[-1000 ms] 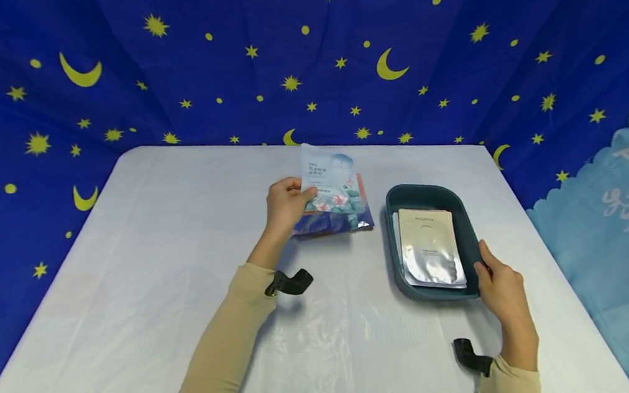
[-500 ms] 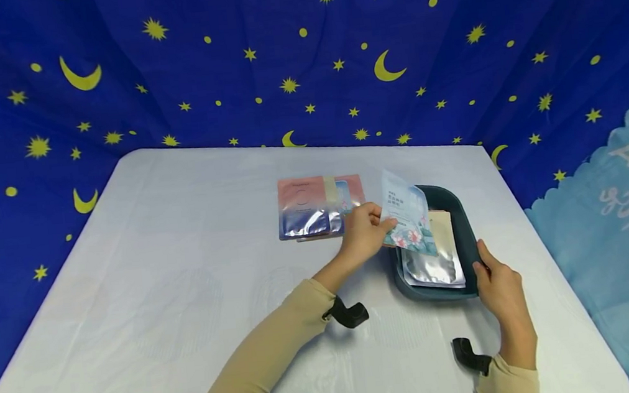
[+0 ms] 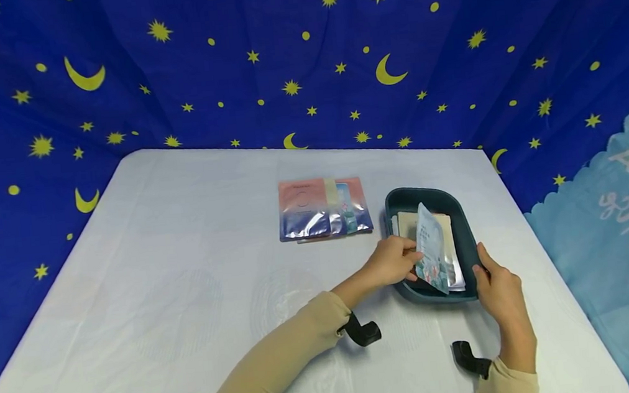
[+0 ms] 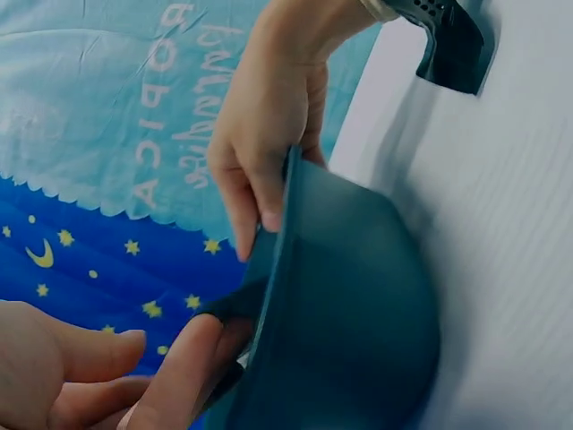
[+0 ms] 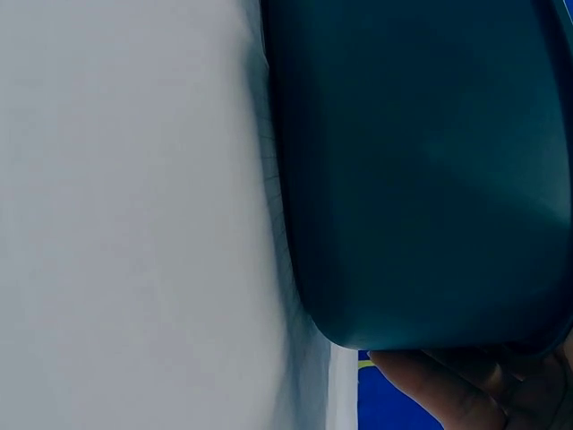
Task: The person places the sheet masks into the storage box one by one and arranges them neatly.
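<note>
A pale-blue sachet printed with pink flowers (image 3: 432, 250) stands tilted inside a dark-teal, round-cornered rectangular tray (image 3: 468, 242); the short lines of dark characters on it are too small to read. The left hand (image 3: 392, 261) reaches over the tray's left rim with its fingertips at the sachet's left edge; I cannot tell whether its grip has hold of it, as thumb and fingers look parted from the left wrist. The right hand (image 3: 502, 286) has its grip curled round the tray's right rim, near the lower corner. Behind the pale-blue sachet lies a gold-and-silver foil sachet (image 3: 447, 235). Left of the tray, 2 pink-to-navy foil sachets (image 3: 302, 211) show, the left one bearing a thin circle below tiny print, with gold and blue strips between them. The desk (image 3: 105, 302) wears a glossy white cover. Around it hangs a dark-blue cloth (image 3: 197, 75) with yellow moons, stars and dots; at the right, a scalloped light-blue cloth (image 3: 601, 259) carries reversed letters, "ROPICA", beside cursive writing.
</note>
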The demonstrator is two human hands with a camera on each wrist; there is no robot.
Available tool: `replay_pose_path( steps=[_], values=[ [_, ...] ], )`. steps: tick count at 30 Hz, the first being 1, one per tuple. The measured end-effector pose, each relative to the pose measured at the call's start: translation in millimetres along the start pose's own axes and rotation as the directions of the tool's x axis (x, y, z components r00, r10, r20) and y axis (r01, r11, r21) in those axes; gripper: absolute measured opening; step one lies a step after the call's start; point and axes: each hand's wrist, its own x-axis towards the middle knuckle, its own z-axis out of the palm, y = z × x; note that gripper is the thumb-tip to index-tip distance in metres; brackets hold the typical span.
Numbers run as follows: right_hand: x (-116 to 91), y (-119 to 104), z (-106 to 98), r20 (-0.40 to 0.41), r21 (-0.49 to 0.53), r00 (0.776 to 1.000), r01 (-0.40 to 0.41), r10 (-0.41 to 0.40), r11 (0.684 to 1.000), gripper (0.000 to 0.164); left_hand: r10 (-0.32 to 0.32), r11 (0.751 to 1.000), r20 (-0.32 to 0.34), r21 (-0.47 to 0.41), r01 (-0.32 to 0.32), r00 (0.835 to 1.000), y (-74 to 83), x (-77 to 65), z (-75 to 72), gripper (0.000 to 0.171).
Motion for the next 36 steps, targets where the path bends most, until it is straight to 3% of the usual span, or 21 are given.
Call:
replay_pose_path(
  steps=[2, 4, 7, 9, 11, 13, 16, 19, 21, 23, 25, 28, 32, 34, 36],
  values=[
    [0, 0, 0, 0.003, -0.002, 1.000, -0.009, 0.009, 1.000, 0.048, 0.023, 0.998, -0.006, 0.056, -0.023, 1.000, 1.3, -3.5, -5.5, 0.023],
    [0, -1, 0, 0.004, -0.001, 1.000, -0.018, 0.018, 1.000, 0.049, 0.059, 0.994, -0.054, 0.100, -0.054, 0.997, 0.5, -6.0, -12.4, 0.024],
    [0, -1, 1, 0.011, 0.002, 0.999, -0.031, 0.031, 1.000, 0.049, 0.115, 0.967, -0.208, 0.246, -0.062, 0.971, -5.7, -7.2, -27.3, 0.026],
    [0, -2, 1, 0.013, 0.005, 0.999, -0.033, 0.033, 0.999, 0.049, 0.153, 0.930, -0.353, 0.368, -0.014, 0.923, -13.5, -6.0, -42.0, 0.023],
    [1, -2, 1, 0.009, 0.002, 1.000, -0.024, 0.024, 1.000, 0.049, 0.158, 0.888, -0.490, 0.451, 0.094, 0.858, -24.0, -4.3, -60.1, 0.023],
    [1, -2, 2, -0.001, 0.004, 1.000, -0.021, 0.021, 1.000, 0.049, 0.123, 0.856, -0.591, 0.470, 0.216, 0.797, -36.0, -2.0, -80.4, 0.023],
    [0, -2, 1, -0.009, 0.003, 1.000, -0.015, 0.015, 1.000, 0.049, -0.015, 0.807, -0.679, 0.426, 0.410, 0.734, -55.4, 0.9, -109.4, 0.036],
    [0, -2, 1, -0.008, 0.007, 1.000, -0.021, 0.021, 1.000, 0.049, -0.168, 0.742, -0.700, 0.374, 0.557, 0.694, -72.3, 2.5, -131.9, 0.057],
    [0, -1, 1, -0.009, 0.005, 1.000, -0.023, 0.023, 1.000, 0.049, -0.243, 0.701, -0.691, 0.360, 0.615, 0.681, -80.7, 3.0, -141.2, 0.072],
    [0, -1, 2, -0.006, 0.008, 0.999, -0.032, 0.032, 0.999, 0.049, -0.283, 0.677, -0.673, 0.364, 0.639, 0.683, -86.5, 3.1, -146.8, 0.086],
    [0, -1, 2, -0.009, 0.008, 0.999, -0.031, 0.031, 0.999, 0.049, -0.302, 0.659, -0.662, 0.374, 0.652, 0.686, -89.7, 3.5, -149.7, 0.092],
    [0, -1, 2, -0.012, 0.012, 1.000, -0.023, 0.023, 1.000, 0.049, -0.318, 0.647, -0.670, 0.364, 0.670, 0.670, -91.8, 3.6, -152.3, 0.093],
    [0, -1, 3, -0.017, 0.010, 1.000, -0.008, 0.008, 1.000, 0.048, -0.350, 0.661, -0.684, 0.304, 0.686, 0.640, -94.8, 0.8, -156.8, 0.092],
    [0, -1, 3, -0.011, 0.012, 1.000, -0.015, 0.015, 1.000, 0.048, -0.362, 0.687, -0.677, 0.271, 0.674, 0.641, -96.7, -2.3, -160.1, 0.091],
    [-1, -1, 2, -0.003, 0.013, 1.000, -0.020, 0.020, 1.000, 0.048, -0.370, 0.728, -0.666, 0.226, 0.648, 0.648, -98.6, -6.2, -164.1, 0.088]
  ],
)
